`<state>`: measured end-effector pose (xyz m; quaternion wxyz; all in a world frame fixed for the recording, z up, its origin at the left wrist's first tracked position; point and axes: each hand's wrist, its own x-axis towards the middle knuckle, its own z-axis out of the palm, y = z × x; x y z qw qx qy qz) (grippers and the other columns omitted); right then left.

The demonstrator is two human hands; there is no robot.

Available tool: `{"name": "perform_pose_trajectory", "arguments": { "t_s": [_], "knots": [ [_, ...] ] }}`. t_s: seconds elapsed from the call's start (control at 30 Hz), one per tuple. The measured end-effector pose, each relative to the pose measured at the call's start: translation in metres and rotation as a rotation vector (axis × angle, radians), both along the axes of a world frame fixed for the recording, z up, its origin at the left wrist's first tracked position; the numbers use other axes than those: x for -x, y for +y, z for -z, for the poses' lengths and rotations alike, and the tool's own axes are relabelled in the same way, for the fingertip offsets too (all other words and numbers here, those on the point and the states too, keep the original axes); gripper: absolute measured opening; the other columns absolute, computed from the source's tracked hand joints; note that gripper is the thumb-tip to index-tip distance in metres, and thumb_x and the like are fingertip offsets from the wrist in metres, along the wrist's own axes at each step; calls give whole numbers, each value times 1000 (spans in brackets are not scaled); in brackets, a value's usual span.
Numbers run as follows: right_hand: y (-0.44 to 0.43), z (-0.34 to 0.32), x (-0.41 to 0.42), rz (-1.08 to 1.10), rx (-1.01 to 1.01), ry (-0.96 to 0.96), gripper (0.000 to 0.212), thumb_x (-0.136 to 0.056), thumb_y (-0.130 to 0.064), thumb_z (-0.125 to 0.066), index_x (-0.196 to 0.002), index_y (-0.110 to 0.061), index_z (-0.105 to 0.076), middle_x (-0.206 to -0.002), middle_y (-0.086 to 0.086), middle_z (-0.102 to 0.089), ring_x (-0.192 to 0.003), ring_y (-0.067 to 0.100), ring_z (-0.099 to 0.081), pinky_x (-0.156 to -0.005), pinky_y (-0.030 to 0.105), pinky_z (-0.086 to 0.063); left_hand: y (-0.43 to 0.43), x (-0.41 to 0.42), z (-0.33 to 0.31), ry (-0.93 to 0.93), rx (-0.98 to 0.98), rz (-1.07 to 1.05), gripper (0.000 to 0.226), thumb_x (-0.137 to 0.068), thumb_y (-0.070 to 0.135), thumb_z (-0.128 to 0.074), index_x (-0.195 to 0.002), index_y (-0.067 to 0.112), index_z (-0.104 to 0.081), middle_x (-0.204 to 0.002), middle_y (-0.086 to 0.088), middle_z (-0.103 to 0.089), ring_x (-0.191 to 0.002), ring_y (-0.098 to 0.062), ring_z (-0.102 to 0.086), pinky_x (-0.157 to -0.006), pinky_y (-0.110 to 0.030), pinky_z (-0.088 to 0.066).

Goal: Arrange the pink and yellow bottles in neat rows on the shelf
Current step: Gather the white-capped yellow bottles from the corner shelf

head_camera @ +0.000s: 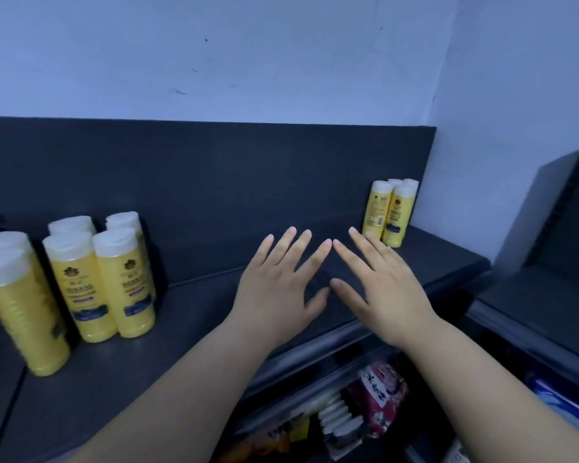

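Left cluster of yellow bottles (81, 282): six white-capped bottles, all upright on the dark shelf (188, 315), at nine o'clock from the hands and well apart from them. Four stand two by two, touching or just beside one another. Two more stand one behind the other at the far left edge of view, and the front one is nearest the camera.

Back panel (214, 175): dark, running along the rear of the shelf, with a pale wall (248, 55) above it.

Left hand (278, 292): palm down over the middle of the shelf, fingers straight and spread wide, holding nothing. Contact with the shelf cannot be confirmed.

Right hand (381, 289): just beside the left at three o'clock, also palm down, fingers straight and spread wide, holding nothing. The two index fingertips nearly meet, as do the thumb tips.

Right cluster of yellow bottles (390, 212): four upright bottles packed two by two, near the back panel at the shelf's right end, at one o'clock from the right hand and close beyond its fingertips.

Lower tier: packaged goods (378, 402) sit beneath the shelf at six o'clock from the right hand. Their labels are unreadable.
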<state>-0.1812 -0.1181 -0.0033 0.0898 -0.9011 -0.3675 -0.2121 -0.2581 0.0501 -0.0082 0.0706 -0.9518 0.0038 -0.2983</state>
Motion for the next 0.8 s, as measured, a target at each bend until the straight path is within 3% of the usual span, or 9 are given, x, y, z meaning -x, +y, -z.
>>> {"name": "perform_pose_trajectory", "arguments": {
  "t_s": [0.13,0.27,0.37,0.5,0.67,0.73,0.8],
  "knots": [
    [-47,6,-19,16,8,10,76,-82,-70,-3,-148,-35,-16,-159,-4,-8,-146,16,-4,-118,36,-12,-46,-19,4,39,54,8,64,-87,57,-26,-145,29,-30,-148,-4,-39,-140,-22,-30,-115,-40,-14],
    [-77,15,-34,12,8,59,73,-84,-68,-7,-148,-35,-14,-159,-5,-5,-146,15,-1,-119,36,-11,-75,-33,14,78,86,26,68,-85,61,-11,-148,35,-6,-157,0,-16,-146,-17,-7,-116,-35,6],
    [-91,23,-46,-5,-27,107,73,-84,-68,-10,-148,-34,-18,-158,-6,-8,-146,15,-3,-118,39,-15,-89,-43,18,102,97,43,68,-86,61,-11,-148,34,-9,-156,-1,-19,-145,-18,-9,-117,-36,3],
    [-96,33,-63,-5,-46,146,75,-82,-71,-5,-148,-36,-15,-158,-9,-4,-145,11,1,-117,35,-11,-91,-63,23,131,84,42,69,-82,62,-1,-146,37,7,-159,2,-3,-146,-14,6,-117,-36,8],
    [-92,40,-95,47,-19,151,83,-77,-76,9,-148,-39,-10,-158,-11,2,-144,7,6,-116,30,-6,-86,-108,30,136,145,77,65,-88,61,-17,-147,34,-13,-156,0,-21,-145,-16,-10,-117,-36,0],
    [-87,37,-113,73,1,131,80,-77,-74,7,-148,-40,-9,-157,-11,4,-144,8,6,-116,28,-4,-80,-132,27,117,155,78,65,-88,59,-22,-147,33,-18,-153,-1,-28,-144,-17,-17,-116,-37,-5],
    [-82,29,-132,77,9,125,77,-79,-72,4,-148,-40,-8,-157,-11,4,-145,8,6,-116,28,-3,-73,-154,20,95,158,88,66,-87,60,-17,-148,35,-10,-156,0,-20,-145,-16,-10,-117,-35,1]
  ]
}}
